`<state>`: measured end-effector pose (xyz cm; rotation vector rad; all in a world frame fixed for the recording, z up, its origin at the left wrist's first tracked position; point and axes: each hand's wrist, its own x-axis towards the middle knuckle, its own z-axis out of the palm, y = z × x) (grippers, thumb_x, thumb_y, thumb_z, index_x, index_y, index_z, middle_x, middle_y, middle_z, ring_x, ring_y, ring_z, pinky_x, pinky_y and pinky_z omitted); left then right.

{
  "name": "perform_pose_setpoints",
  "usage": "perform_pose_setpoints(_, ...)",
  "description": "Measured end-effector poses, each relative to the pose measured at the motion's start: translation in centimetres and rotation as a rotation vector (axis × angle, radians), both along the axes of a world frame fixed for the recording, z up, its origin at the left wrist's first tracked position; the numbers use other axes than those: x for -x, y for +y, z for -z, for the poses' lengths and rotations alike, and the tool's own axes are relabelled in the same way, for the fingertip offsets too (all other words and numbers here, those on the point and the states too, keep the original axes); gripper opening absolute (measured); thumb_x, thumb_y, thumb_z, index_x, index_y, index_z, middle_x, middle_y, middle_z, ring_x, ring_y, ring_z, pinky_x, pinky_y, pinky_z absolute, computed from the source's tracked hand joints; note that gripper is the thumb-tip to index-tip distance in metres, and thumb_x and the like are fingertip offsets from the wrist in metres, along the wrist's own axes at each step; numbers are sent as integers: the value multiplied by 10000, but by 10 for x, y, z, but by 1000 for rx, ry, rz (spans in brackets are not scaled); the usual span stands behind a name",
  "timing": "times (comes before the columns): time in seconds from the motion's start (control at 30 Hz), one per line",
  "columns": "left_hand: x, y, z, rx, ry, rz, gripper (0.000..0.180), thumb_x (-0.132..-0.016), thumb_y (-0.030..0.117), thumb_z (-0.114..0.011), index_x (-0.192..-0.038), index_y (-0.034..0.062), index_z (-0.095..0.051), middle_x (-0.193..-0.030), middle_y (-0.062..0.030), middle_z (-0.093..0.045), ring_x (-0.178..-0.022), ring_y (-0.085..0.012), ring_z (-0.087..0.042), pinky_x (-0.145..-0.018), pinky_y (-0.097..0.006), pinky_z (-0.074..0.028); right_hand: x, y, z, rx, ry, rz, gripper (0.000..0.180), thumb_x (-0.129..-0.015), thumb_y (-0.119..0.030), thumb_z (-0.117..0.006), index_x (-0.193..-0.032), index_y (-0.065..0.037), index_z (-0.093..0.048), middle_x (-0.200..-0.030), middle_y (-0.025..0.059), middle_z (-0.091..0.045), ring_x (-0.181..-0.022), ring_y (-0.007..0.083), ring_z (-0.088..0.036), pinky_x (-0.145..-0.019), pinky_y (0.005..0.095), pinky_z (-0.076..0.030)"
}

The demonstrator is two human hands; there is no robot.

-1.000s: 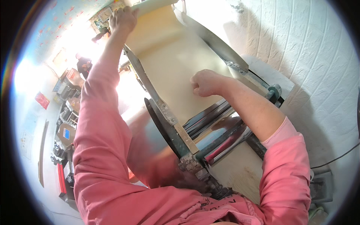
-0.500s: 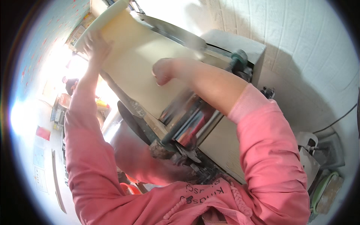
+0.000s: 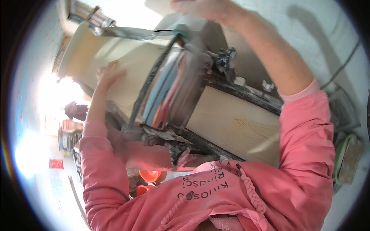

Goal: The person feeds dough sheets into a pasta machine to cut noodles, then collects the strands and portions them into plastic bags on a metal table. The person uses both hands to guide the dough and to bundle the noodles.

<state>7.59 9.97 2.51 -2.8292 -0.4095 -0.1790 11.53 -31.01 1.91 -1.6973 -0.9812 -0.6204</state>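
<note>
A wide, pale yellow sheet of dough (image 3: 127, 52) lies sloping on the far left side of a dough-rolling machine (image 3: 133, 115). My left hand (image 3: 110, 73) rests on the sheet with its fingers spread. Next to it are the blurred, streaked rollers (image 3: 165, 92), in blue, red and grey. My right hand (image 3: 204, 7) is raised at the top edge, above the grey machine housing (image 3: 169, 24) by the wall. Its fingertips are cut off and smeared, so I cannot see whether it holds anything.
On the near right side, a flat pale board (image 3: 219, 111) carries thin dough-coloured strands (image 3: 246, 129). Dark gears (image 3: 225, 63) stick out beside the wall. Orange-red bowls (image 3: 149, 176) sit below at the left. A green-rimmed container (image 3: 343, 161) stands at the far right.
My left hand has moved from the sheet's far left edge to nearer its middle. The right hand has lifted off from above the dough, toward the wall. The view has turned.
</note>
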Motion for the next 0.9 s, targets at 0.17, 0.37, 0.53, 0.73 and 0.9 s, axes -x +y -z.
perform_pose_setpoints(0.17,-7,-2,2,79,-15,-34,826,-634,570,-717,-1337,251,-422,-1275,-274,-414,-1213,-396,-416,-1026,-439,-334,12,-116,61,456,258,394,206,-821,-207,-556,-737,-21,-590,-629,72,-589,-571,148,-525,-563,326,-431)
perform_pose_setpoints(0.37,-7,7,6,84,-1,5,866,-622,589,-727,-1352,267,-390,-1307,-269,-387,-1228,-424,-387,-1022,-479,-326,70,-155,156,457,552,137,100,-771,-114,-553,-758,-28,-603,-689,96,-615,-628,203,-565,-600,335,-454)
perform_pose_setpoints(0.53,2,-9,13,28,0,-37,856,-640,586,-717,-1361,280,-370,-1328,-264,-362,-1242,-432,-362,-1030,-493,-307,88,-173,173,512,671,131,116,-778,-115,-544,-801,-25,-613,-741,104,-628,-660,218,-581,-622,335,-462)
perform_pose_setpoints(0.73,2,-11,16,-22,-22,-39,853,-653,582,-707,-1369,272,-362,-1308,-258,-387,-1232,-423,-376,-1040,-496,-284,110,-224,158,510,624,276,126,-815,-134,-552,-836,-14,-587,-719,57,-588,-654,155,-530,-617,296,-431)
perform_pose_setpoints(0.9,-7,26,24,-14,-56,74,873,-647,562,-729,-1370,240,-361,-1266,-252,-423,-1205,-396,-411,-1048,-489,-281,132,-286,144,392,605,532,140,-846,-171,-527,-826,-38,-566,-694,64,-513,-622,144,-451,-590,282,-403)
